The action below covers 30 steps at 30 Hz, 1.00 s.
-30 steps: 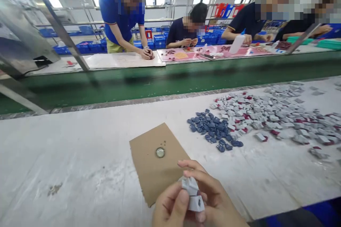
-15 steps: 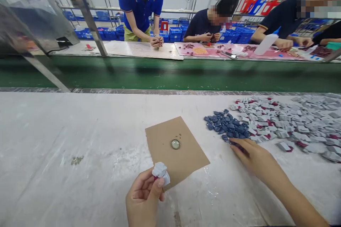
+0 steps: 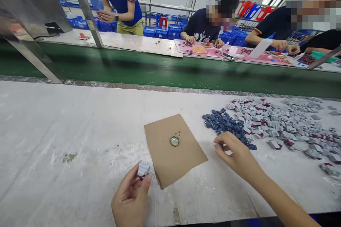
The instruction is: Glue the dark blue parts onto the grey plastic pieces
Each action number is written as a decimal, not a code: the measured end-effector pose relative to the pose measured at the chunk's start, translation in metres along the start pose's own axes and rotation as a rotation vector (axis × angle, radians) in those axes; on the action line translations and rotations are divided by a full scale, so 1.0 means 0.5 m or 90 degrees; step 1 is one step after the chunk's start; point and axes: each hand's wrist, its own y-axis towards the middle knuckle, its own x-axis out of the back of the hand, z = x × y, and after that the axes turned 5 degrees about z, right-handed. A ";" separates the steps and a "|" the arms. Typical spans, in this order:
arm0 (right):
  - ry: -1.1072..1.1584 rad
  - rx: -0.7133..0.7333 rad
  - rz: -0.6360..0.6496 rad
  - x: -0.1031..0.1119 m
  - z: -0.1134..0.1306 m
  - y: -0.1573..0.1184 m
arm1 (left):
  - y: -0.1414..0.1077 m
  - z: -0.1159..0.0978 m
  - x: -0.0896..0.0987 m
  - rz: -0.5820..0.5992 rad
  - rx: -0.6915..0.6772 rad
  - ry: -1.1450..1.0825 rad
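My left hand (image 3: pixel 131 197) pinches a small light-grey faceted piece (image 3: pixel 144 169) with a dark red part beneath, just off the lower left edge of a brown cardboard sheet (image 3: pixel 165 159). On the cardboard sits a metal bottle cap (image 3: pixel 175 141), hollow side up, with a few tiny bits beside it. My right hand (image 3: pixel 236 156) is closed in a pinch over the white table, between the cardboard and a heap of dark blue pieces (image 3: pixel 222 122). Whatever its fingertips hold, if anything, is too small to make out.
Many grey pieces with dark red parts (image 3: pixel 287 120) spread over the table's right side. A green strip (image 3: pixel 138 71) runs behind the table. Across it, several people work at a bench with pink sheets (image 3: pixel 183 48) and a white bottle (image 3: pixel 261 48).
My right hand has left the blue heap and moved left towards the cardboard. My left hand has shifted left and down with the grey piece. The standing person opposite has moved left.
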 end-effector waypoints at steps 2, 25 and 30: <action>0.118 0.020 0.051 -0.016 0.037 0.019 | 0.000 -0.003 -0.002 0.017 0.001 0.004; 0.578 -0.262 0.211 -0.051 0.128 0.060 | -0.001 -0.001 0.007 0.059 0.003 0.005; 0.337 -0.145 0.160 -0.058 0.125 0.068 | -0.001 -0.003 0.006 0.057 0.008 0.008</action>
